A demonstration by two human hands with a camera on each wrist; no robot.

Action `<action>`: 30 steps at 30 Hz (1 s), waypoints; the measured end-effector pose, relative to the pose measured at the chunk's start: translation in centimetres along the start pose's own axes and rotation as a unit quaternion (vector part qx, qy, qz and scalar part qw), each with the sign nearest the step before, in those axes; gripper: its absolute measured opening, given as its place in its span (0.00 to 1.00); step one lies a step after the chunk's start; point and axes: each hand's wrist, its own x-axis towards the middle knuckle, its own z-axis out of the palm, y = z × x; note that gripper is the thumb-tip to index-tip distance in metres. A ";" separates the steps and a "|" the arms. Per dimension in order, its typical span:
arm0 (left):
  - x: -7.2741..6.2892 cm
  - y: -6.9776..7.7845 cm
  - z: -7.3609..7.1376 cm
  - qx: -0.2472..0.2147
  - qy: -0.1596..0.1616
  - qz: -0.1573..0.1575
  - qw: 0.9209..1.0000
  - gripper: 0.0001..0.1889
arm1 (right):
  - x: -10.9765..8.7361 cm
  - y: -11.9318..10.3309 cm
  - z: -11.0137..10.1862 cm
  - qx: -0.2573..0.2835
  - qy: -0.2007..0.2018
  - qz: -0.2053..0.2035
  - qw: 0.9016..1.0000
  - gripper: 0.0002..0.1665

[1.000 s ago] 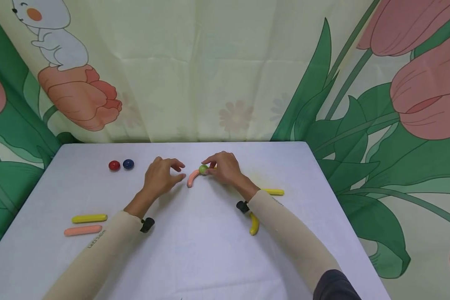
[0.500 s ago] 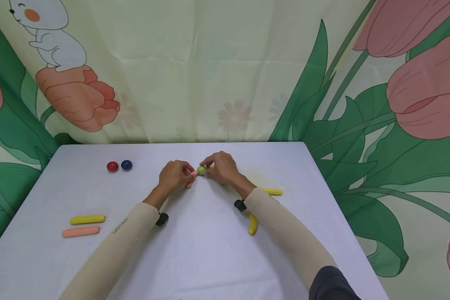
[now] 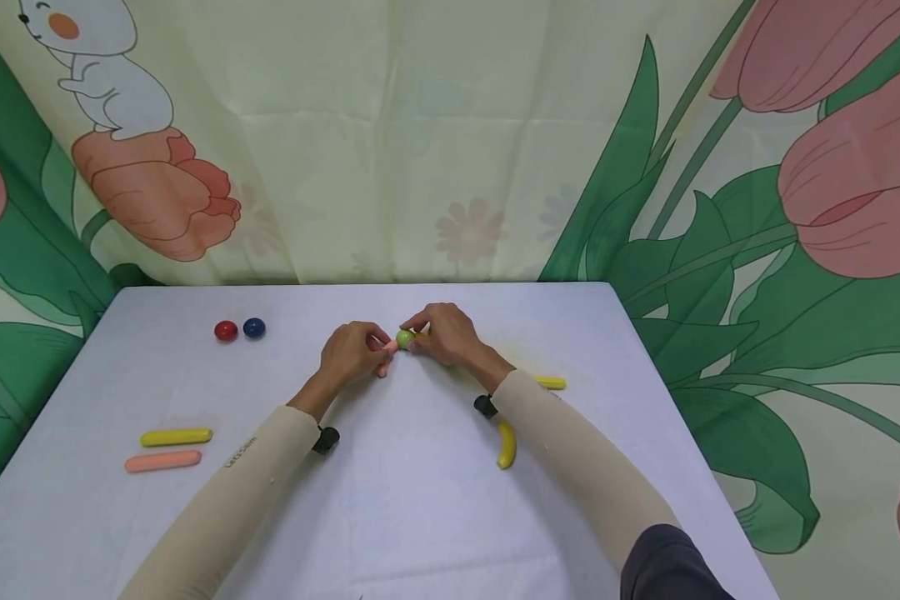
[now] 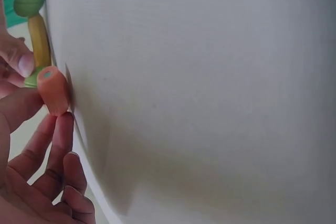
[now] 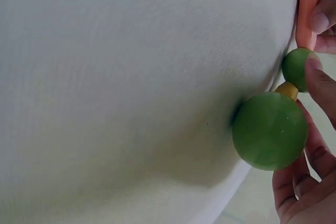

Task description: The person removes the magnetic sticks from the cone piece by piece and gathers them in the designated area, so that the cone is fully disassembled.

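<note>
My left hand (image 3: pixel 352 350) pinches a curved pink rod (image 4: pixel 53 95) between thumb and fingers; a small grey dot shows at its free end. My right hand (image 3: pixel 450 336) holds a green ball (image 5: pixel 295 67), its thumb on the ball's side. In the right wrist view the rod's other end meets this ball. A yellow rod (image 4: pixel 39 40) runs from the ball to a second green ball (image 5: pixel 269 131), making a chain. In the head view, the right hand hides the yellow rod and the second ball for the most part.
On the white-covered table (image 3: pixel 420 508), a red ball (image 3: pixel 226 331) and a blue ball (image 3: pixel 254 327) sit back left. A yellow rod (image 3: pixel 176 437) and a pink rod (image 3: pixel 163 461) lie front left. By the right forearm are a curved yellow rod (image 3: pixel 506 446) and a straight yellow rod (image 3: pixel 552 383).
My left hand has come rightward from beside the pink rod and taken hold of it, then stayed about there. The right hand has kept its hold on the green ball.
</note>
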 end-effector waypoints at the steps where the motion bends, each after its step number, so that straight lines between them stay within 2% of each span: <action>1: 0.0 0.0 0.1 0.000 -0.001 0.001 1.000 0.12 | 0.0 0.1 -0.1 -0.003 -0.004 0.001 1.000 0.20; 6: -0.3 0.5 0.1 -0.004 -0.008 0.014 1.000 0.11 | 0.2 0.6 -0.4 -0.012 -0.012 0.009 1.000 0.20; 11: -1.2 1.3 0.4 -0.004 -0.022 0.037 0.999 0.08 | 0.2 1.4 -0.7 -0.004 -0.018 0.012 1.000 0.21; 18: -2.4 1.8 0.7 -0.004 -0.043 0.122 0.992 0.13 | 0.1 1.7 -0.8 0.004 -0.022 0.007 1.000 0.21; 20: -2.9 1.6 0.6 0.000 -0.041 0.131 0.991 0.16 | 0.1 1.7 -0.7 0.005 -0.024 0.006 1.000 0.21; 22: -3.4 1.3 0.2 0.016 -0.035 0.125 0.991 0.18 | 0.1 1.7 -0.7 0.002 -0.024 0.003 1.000 0.21; 25: -4.0 0.9 -0.4 0.036 -0.036 0.098 0.994 0.16 | 0.1 1.7 -0.6 0.000 -0.023 0.001 1.000 0.21; 27: -4.1 0.6 -0.6 0.043 -0.048 0.087 0.994 0.12 | 0.1 1.6 -0.7 0.001 -0.020 0.003 1.000 0.21; 30: -4.0 0.4 -0.4 0.036 -0.070 0.089 0.993 0.07 | 0.0 1.6 -0.7 0.003 -0.020 0.008 1.000 0.21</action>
